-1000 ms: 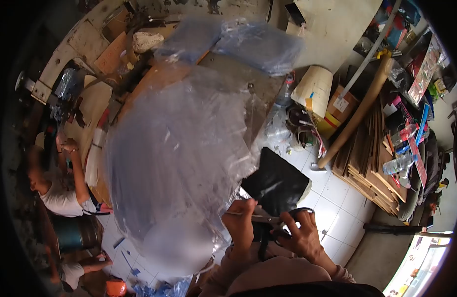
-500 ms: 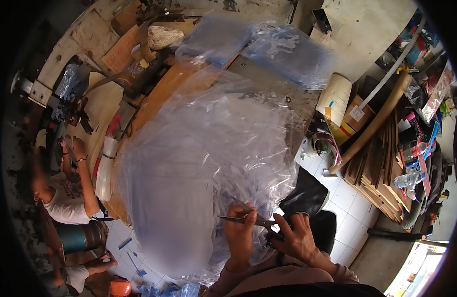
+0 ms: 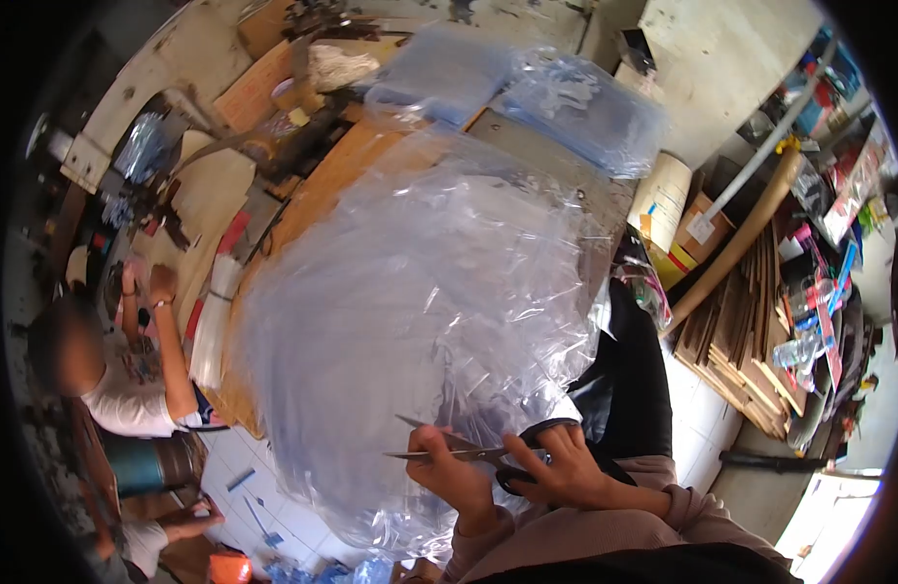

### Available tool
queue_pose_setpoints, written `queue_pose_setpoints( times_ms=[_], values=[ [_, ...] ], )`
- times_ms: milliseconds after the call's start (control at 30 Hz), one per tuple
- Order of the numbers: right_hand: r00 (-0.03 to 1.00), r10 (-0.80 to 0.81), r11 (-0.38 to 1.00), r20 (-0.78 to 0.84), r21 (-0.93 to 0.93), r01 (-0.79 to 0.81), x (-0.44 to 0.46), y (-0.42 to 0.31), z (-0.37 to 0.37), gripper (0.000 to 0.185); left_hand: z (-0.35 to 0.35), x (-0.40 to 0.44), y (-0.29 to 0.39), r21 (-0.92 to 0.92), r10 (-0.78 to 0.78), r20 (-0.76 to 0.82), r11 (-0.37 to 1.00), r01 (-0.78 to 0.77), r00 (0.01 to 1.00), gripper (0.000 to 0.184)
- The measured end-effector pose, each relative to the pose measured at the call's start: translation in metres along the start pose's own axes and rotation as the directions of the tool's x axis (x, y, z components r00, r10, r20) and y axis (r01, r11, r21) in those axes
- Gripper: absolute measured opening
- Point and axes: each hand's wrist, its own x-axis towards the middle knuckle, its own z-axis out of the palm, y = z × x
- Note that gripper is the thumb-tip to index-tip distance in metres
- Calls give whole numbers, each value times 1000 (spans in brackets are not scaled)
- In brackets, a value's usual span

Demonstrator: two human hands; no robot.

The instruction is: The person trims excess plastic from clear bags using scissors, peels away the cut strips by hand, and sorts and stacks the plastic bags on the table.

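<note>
My right hand grips a pair of scissors by its black handles, with the blades apart and pointing left. Close to the blades, my left hand is closed, its thumb by the metal. What its fingers pinch is hidden. Beneath and beyond both hands spreads a large heap of clear plastic sheets, smooth at the left and crumpled at the right.
Two stacks of clear plastic lie at the table's far end. A bundle of white strips rests along the left edge, where another person sits. Flattened cardboard and a long tube lean at the right.
Both hands and the scissors have shifted left and slightly down in view. The scissors' blades stay apart. A dark-clothed leg now shows beside the heap at the right.
</note>
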Motion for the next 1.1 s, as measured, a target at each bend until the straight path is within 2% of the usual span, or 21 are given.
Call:
queue_pose_setpoints(
  times_ms=[67, 133, 200, 233, 300, 367, 433, 533, 667, 700, 767, 833, 867, 933, 967, 1000, 1067, 1100],
  values=[
    [996, -74, 994, 43, 82, 70, 6, -3, 6, 60, -9, 0, 9, -10, -4, -149, 1000, 3, 989, 33],
    [984, -150, 984, 93, 113, 140, 13, -2, 6, 61, -19, -1, 7, -19, 10, -205, 1000, -14, 979, 35],
    [965, -210, 975, 156, 103, 196, 25, -1, 2, 63, -21, 0, 10, -125, -5, -207, 992, -22, 978, 31],
    [961, -240, 966, 137, 129, 223, 31, 2, 2, 66, -21, 0, 9, -128, 2, -241, 991, -34, 971, 31],
    [951, -276, 955, 139, 147, 256, 40, 15, 5, 67, -16, 1, 4, -74, 103, -96, 991, -111, 990, 15],
    [936, -320, 942, 145, 152, 299, 53, 35, 2, 68, 5, 1, 3, -101, 80, -114, 991, -91, 990, 10],
    [943, -312, 943, 117, 160, 292, 67, 61, -8, 70, 37, -4, 7, -108, 5, -73, 994, -13, 997, 19],
    [912, -375, 924, 164, 141, 355, 74, 110, -22, 70, 80, -10, -12, -255, 27, -169, 965, -70, 985, 16],
    [869, -476, 871, 133, 211, 444, 84, 157, -27, 72, 121, -11, -34, -253, 77, -334, 953, -168, 940, 13],
    [850, -507, 852, 141, 235, 468, 84, 167, -27, 72, 126, -12, -42, -208, 139, -367, 952, -226, 920, 14],
    [829, -552, 823, 95, 221, 523, 87, 186, -23, 71, 138, -13, -53, -147, 216, -439, 940, -307, 872, 17],
    [806, -590, 793, 52, 226, 566, 87, 209, -15, 71, 154, -17, -62, -289, 190, -471, 889, -354, 861, 24],
    [806, -592, 789, 3, 205, 579, 88, 220, -12, 70, 163, -18, -66, -285, 193, -507, 882, -375, 840, 24],
    [803, -595, 784, -9, 211, 583, 97, 235, -21, 70, 182, -16, -68, -139, 257, -442, 927, -349, 859, 23],
    [830, -558, 810, -22, 207, 549, 97, 241, -26, 69, 187, -17, -66, -168, 231, -354, 937, -305, 906, 16],
    [835, -549, 813, -30, 212, 543, 98, 248, -31, 69, 196, -18, -64, -158, 238, -346, 939, -306, 907, 16],
    [901, -432, 889, -43, 147, 433, 90, 259, -37, 69, 206, -23, -59, -135, 169, -111, 974, -183, 979, 5],
    [920, -389, 909, -54, 140, 393, 85, 261, -42, 69, 210, -25, -59, -225, 144, -20, 964, -145, 989, 10]
  ],
)
